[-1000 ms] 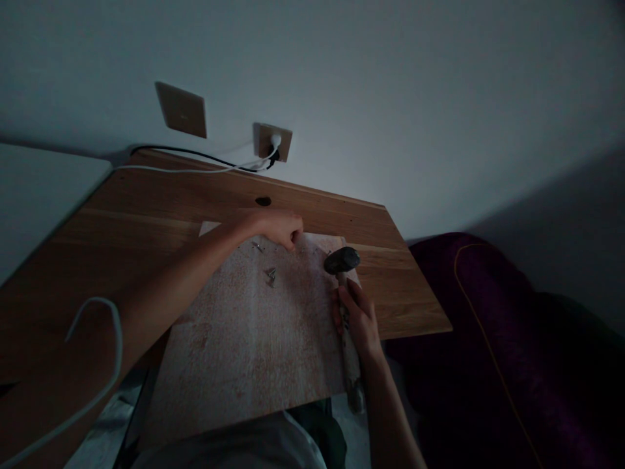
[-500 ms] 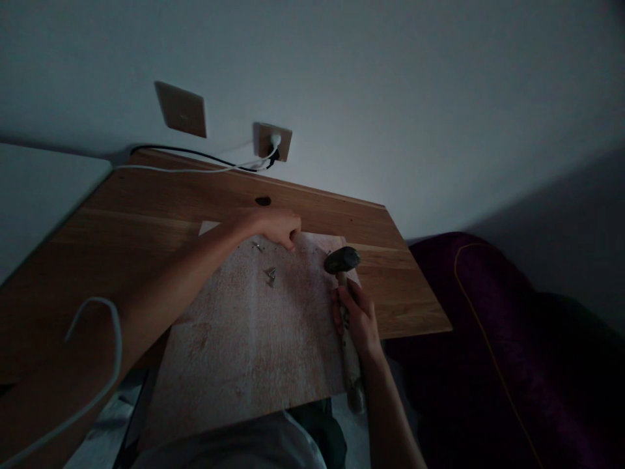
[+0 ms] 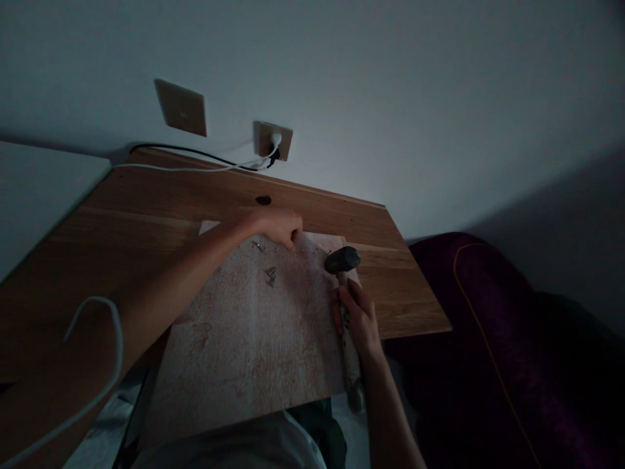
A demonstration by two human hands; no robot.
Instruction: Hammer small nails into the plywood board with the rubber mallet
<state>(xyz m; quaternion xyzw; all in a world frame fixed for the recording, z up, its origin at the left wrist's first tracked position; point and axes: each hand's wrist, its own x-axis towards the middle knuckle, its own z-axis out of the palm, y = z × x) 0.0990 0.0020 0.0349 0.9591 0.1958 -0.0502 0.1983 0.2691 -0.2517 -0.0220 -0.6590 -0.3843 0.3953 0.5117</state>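
My right hand is wrapped round the wooden handle of a hammer, whose dark head sits over the right edge of a pale wood-grain board. Near the board's far edge, my left hand is closed with its fingers curled down; whatever they pinch is too small or hidden to make out. A small pile of metal screws or nails lies on the board below that hand. Another small metal fastener lies just left of it.
The board rests on a brown wooden desk against a wall. Cables run along the back to a wall socket. A purple upholstered seat stands to the right. A white cord hangs at the lower left.
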